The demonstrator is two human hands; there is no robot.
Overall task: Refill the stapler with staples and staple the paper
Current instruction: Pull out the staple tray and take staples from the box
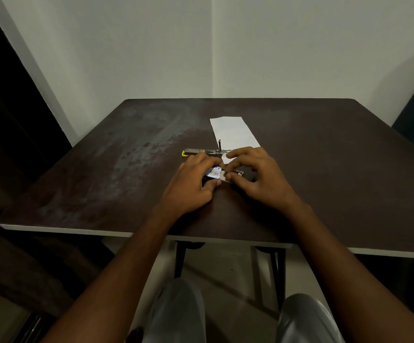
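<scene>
A small blue-and-white staple box [214,173] rests on the dark table [116,169], held at its left end by my left hand [191,186]. My right hand [257,179] pinches the box's inner tray [238,174], which sticks out on the right. Just behind my hands lies the metal stapler [201,151], opened flat, with a yellow tip at its left end and a thin rod standing up near its right end. A folded white paper [234,133] lies behind the stapler, reaching toward the back of the table.
The table's front edge [77,231] runs just below my wrists, with its black legs and my knees underneath. White walls meet in a corner behind the table. A dark shape stands at the far right.
</scene>
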